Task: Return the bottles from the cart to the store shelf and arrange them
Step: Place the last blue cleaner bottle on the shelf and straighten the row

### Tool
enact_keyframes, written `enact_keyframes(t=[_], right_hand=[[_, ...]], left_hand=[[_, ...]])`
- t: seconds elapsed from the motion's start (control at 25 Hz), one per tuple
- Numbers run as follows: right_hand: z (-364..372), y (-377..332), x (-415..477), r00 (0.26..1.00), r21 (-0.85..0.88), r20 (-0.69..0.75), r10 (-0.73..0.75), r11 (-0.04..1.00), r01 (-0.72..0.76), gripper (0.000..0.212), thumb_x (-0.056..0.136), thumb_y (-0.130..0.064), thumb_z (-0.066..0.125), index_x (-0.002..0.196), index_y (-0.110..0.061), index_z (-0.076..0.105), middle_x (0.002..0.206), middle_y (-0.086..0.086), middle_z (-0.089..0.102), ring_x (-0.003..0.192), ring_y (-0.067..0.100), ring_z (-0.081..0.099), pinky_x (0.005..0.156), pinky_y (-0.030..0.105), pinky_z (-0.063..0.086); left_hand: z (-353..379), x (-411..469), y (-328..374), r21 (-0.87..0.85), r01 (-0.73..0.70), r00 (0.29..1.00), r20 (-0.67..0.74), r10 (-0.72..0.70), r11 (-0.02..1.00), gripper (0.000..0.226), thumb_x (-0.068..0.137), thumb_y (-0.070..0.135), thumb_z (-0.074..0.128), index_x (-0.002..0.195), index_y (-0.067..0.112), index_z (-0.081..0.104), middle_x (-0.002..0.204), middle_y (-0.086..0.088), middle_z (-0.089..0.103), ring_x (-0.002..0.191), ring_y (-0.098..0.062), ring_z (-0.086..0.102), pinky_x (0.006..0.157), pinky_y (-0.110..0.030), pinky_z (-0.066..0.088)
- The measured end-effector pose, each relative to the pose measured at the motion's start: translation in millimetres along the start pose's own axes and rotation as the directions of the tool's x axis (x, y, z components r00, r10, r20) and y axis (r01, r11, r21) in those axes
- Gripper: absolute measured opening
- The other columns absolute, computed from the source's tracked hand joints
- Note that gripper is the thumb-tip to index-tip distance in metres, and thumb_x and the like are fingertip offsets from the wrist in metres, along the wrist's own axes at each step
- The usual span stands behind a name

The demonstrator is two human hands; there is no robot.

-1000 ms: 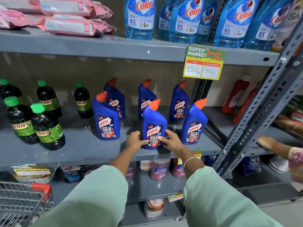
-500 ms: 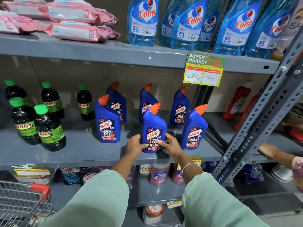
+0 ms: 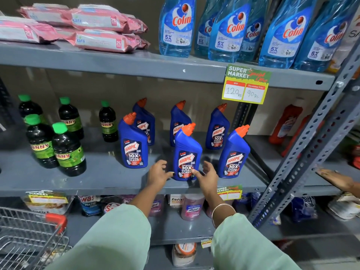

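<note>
Several blue Harpic bottles with orange caps stand upright on the grey middle shelf. The front middle Harpic bottle stands near the shelf's front edge. My left hand is just left of its base, fingers spread, slightly apart from it. My right hand is at its right side, fingers apart, thumb tip over the lower label. Neither hand grips it. Front-row Harpic bottles flank it at the left and right. The wire cart with a red handle is at the lower left.
Dark Sunny bottles with green caps fill the shelf's left. Colin bottles and pink packs sit above. A slotted upright post stands at the right. Another person's hand rests on the neighbouring shelf.
Both hands have let go of the front middle Harpic bottle and opened, drawing slightly away from its sides. The bottle stays upright on the shelf.
</note>
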State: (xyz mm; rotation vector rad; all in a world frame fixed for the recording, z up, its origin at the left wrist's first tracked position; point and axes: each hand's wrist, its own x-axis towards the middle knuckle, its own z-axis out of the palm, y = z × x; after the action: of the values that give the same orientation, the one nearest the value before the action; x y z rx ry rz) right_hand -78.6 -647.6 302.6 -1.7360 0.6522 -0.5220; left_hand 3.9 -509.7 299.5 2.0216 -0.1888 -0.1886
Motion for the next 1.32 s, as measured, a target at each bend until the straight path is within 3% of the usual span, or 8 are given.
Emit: enact_keyframes(t=[0.16,0.36,0.44,0.56,0.64,0.72,0.96,1.32], right_hand=[[34,0,-35,0.978,-0.252,-0.199,-0.056,0.968,0.004,0.023,0.08,-0.03,0.07,0.085,-0.012,0.055,0.092,0.011,0.069,0.089,0.033,0.063,0.068,0.034,0.044],[105,-17,-61,0.999,-0.205,0.0,-0.046,0.978,0.045,0.02,0.08,-0.026,0.07,0.076,-0.01,0.059,0.076,0.01,0.07,0.075,0.029,0.063,0.067,0.039,0.049],[128,-36,-51,0.996,-0.149,0.072,-0.057,0.987,0.067,0.021,0.078,-0.019,0.073,0.09,-0.007,0.062,0.087,0.012,0.07,0.082,0.026,0.063,0.077,0.04,0.052],[150,-56,-21,0.984,-0.119,0.164,-0.07,0.989,0.09,0.049,0.075,-0.01,0.076,0.118,-0.002,0.055,0.115,0.016,0.063,0.107,0.028,0.059,0.095,0.038,0.048],[164,-59,-5,0.972,-0.082,0.224,-0.068,0.993,0.088,0.056,0.076,-0.005,0.075,0.126,0.001,0.049,0.127,0.018,0.059,0.118,0.031,0.056,0.104,0.043,0.044],[173,-57,5,0.957,0.01,0.286,-0.047,0.999,0.046,0.051,0.077,0.0,0.072,0.123,0.004,0.05,0.128,0.024,0.059,0.112,0.032,0.058,0.104,0.049,0.045],[173,-50,4,0.959,0.11,0.283,-0.002,0.993,-0.03,0.033,0.083,-0.006,0.067,0.113,0.001,0.055,0.122,0.027,0.061,0.11,0.037,0.059,0.1,0.058,0.045],[148,-48,-32,0.957,0.104,0.29,0.003,0.994,-0.035,0.035,0.084,-0.012,0.066,0.117,-0.006,0.056,0.122,0.018,0.063,0.11,0.031,0.06,0.096,0.05,0.05]], left_hand=[[-48,-4,-18,-0.095,0.012,0.97,-0.241,-0.034,0.995,0.028,0.075,0.005,0.072,0.099,-0.003,0.061,0.104,-0.026,0.064,0.09,-0.037,0.065,0.084,-0.044,0.054],[-117,9,-39,-0.03,-0.005,0.885,-0.466,-0.009,1.0,0.023,0.074,0.011,0.073,0.086,0.002,0.056,0.101,-0.024,0.061,0.081,-0.031,0.058,0.071,-0.035,0.044],[-141,29,-45,-0.09,-0.019,0.909,-0.415,-0.02,0.996,0.036,0.072,0.008,0.075,0.1,-0.004,0.055,0.107,-0.027,0.058,0.079,-0.029,0.056,0.075,-0.04,0.05],[-160,58,-49,-0.145,-0.012,0.983,-0.182,-0.015,0.989,0.057,0.074,0.004,0.074,0.125,-0.005,0.049,0.127,-0.028,0.053,0.109,-0.037,0.057,0.092,-0.049,0.051],[-161,74,-55,-0.171,-0.024,1.0,-0.023,0.021,0.985,0.056,0.077,0.001,0.07,0.129,-0.004,0.048,0.134,-0.023,0.052,0.121,-0.036,0.051,0.1,-0.048,0.046],[-155,82,-60,-0.219,-0.038,0.995,0.085,0.058,0.975,0.043,0.079,-0.003,0.066,0.12,-0.007,0.053,0.128,-0.027,0.057,0.11,-0.034,0.057,0.099,-0.049,0.046],[-144,81,-69,-0.202,-0.07,0.996,0.031,0.078,0.977,0.015,0.077,-0.001,0.067,0.091,-0.005,0.062,0.088,-0.015,0.065,0.08,-0.023,0.058,0.075,-0.045,0.051],[-138,41,-64,-0.13,-0.03,0.999,0.023,0.033,0.991,0.019,0.078,0.003,0.068,0.093,-0.007,0.063,0.097,-0.027,0.07,0.074,-0.021,0.058,0.055,-0.025,0.043]])
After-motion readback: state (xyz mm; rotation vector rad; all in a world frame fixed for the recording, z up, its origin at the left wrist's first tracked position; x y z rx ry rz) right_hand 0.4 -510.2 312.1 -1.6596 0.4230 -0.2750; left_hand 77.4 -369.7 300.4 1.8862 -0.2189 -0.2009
